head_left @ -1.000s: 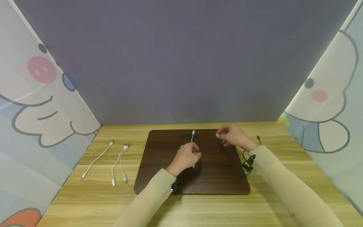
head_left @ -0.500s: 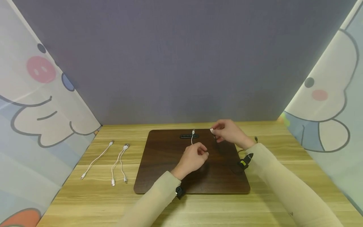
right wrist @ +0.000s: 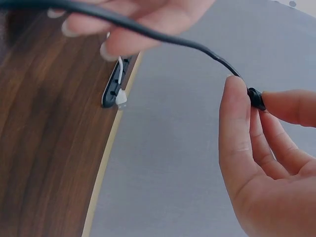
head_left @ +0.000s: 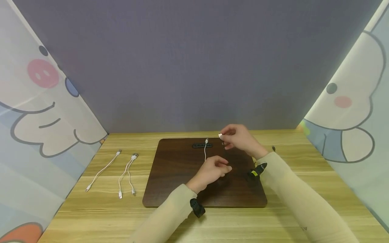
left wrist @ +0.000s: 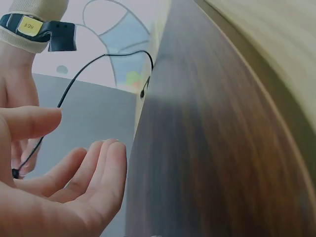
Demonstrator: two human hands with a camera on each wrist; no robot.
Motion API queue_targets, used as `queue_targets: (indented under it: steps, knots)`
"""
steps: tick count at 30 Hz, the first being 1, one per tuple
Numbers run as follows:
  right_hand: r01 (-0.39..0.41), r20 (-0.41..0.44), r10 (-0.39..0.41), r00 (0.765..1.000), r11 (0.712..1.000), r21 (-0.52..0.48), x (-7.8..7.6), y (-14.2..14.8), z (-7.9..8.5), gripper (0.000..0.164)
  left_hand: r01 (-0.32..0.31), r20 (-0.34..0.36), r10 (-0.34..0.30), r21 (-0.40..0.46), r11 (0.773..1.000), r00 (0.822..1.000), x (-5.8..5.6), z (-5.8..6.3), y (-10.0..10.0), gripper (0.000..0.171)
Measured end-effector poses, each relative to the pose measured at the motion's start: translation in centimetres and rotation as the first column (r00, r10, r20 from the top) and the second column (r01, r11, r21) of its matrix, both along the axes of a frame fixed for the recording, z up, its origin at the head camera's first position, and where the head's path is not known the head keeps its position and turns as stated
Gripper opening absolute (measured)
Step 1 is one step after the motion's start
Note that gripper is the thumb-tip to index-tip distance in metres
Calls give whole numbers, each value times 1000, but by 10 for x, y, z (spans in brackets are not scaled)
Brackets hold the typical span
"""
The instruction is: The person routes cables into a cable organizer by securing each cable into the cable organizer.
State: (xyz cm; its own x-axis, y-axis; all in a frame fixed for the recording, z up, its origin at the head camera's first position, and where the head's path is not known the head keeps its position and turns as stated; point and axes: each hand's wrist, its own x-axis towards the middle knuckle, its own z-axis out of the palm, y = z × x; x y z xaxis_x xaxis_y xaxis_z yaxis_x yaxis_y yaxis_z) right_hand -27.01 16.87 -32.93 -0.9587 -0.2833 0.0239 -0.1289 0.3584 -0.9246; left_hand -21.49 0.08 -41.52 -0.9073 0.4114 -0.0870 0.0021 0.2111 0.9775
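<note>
My right hand (head_left: 240, 139) pinches the plug (right wrist: 256, 98) of a black cable (right wrist: 190, 43) between thumb and fingers, above the far right part of a dark brown board (head_left: 173, 179). In the head view the plug's end looks bright. From there the cable arcs down past the board's right edge. My left hand (head_left: 210, 171) hovers over the middle of the board, fingers loosely bent and holding nothing. A white cable (head_left: 205, 150) sits across a black slotted cable holder (head_left: 197, 146) at the board's back edge; its lower part is hidden behind the left hand.
On the wooden table (head_left: 100, 219) to the left lie a single white cable (head_left: 101, 171) and a white cable with two branches (head_left: 125, 173). The black cable's other end (head_left: 274, 148) lies right of the board. A grey panel (head_left: 194, 67) rises behind the table.
The right hand has moved left and slightly away from me with the black cable's plug. The left hand has shifted right, its fingers spreading more.
</note>
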Motion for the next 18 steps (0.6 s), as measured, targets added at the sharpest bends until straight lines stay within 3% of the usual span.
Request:
queue_targets:
  steps: [7,12,15,18]
  knots:
    - [2,10,-1,1000,999,-51,2,-7,6,23,-5,151,-30,228,974,988,2,-4,10,32]
    - [8,17,-7,1000,996,-88,1,-10,10,22,48,158,-110,351,935,981,4,-2,18,28]
    - [7,25,-4,1000,996,-93,1,-12,12,22,93,142,-160,390,916,977,4,1,19,28]
    - [3,21,-1,1000,997,-80,-1,-14,14,22,98,140,-170,414,905,976,3,5,17,26]
